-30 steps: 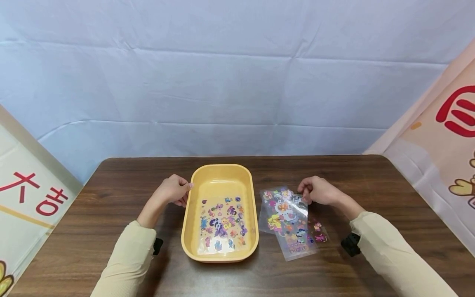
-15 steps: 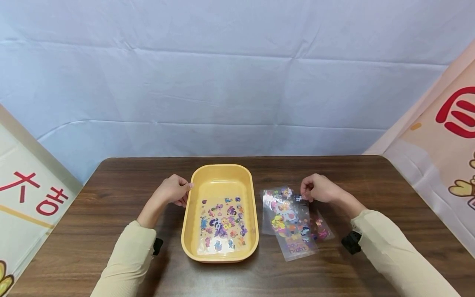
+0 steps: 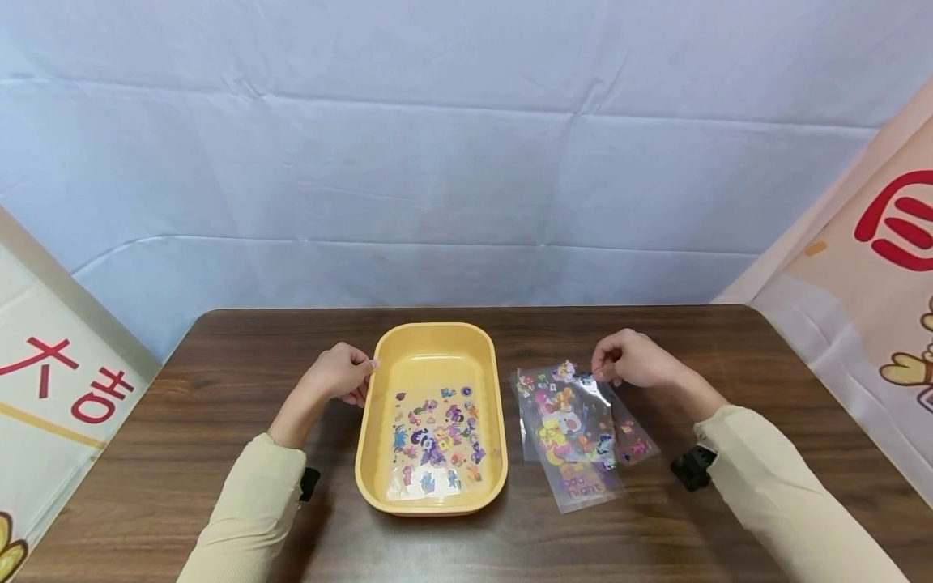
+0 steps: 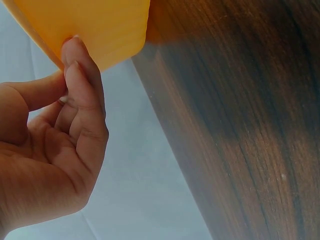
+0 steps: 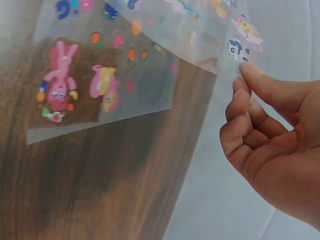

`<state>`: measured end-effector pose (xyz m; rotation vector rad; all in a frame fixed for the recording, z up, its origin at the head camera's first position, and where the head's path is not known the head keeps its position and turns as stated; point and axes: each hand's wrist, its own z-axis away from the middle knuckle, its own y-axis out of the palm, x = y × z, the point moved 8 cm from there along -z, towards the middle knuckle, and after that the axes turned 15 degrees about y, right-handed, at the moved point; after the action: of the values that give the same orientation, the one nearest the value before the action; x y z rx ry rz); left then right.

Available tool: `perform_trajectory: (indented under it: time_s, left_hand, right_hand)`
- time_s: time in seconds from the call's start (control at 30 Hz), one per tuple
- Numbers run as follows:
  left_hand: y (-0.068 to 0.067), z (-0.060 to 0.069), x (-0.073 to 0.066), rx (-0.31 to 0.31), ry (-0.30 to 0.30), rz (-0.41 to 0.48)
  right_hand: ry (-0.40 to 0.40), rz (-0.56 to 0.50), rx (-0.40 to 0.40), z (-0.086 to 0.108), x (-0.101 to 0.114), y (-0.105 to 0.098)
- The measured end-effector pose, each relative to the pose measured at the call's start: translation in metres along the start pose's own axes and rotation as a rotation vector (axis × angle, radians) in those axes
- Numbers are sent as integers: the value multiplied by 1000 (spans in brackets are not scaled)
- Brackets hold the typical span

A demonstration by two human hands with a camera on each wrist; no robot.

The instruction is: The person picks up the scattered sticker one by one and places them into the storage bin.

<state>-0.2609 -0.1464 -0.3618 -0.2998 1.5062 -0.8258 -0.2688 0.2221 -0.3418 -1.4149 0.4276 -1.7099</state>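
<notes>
Sticker sheets (image 3: 572, 441) overlap on our dark wood-grain table (image 3: 248, 376), right of the yellow tray (image 3: 437, 370), inside which another sheet (image 3: 437, 447) lies. Our right hand (image 3: 636, 360) pinches one overlapping sheet's edge; our left hand (image 3: 340, 372) pinches the tray's rim. Beyond the table we see pale creased cloth (image 3: 452, 174), flanked by printed banners (image 3: 867, 308).

Your tray (image 3: 437, 371) looks smooth, glossy plastic, your sticker sheets (image 3: 572, 429) shiny clear plastic, the table (image 3: 211, 413) wood-grained, the backdrop (image 3: 466, 178) matt cloth
</notes>
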Motion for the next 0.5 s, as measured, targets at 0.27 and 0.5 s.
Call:
perform_trajectory:
  time_s: [0.27, 0.5]
  left_hand:
    - [0, 0, 0, -2, 0, -3]
    - [0, 0, 0, 4, -1, -14]
  right_hand:
    - [26, -48, 3, 1, 3, -8]
    - [65, -74, -5, 1, 5, -13]
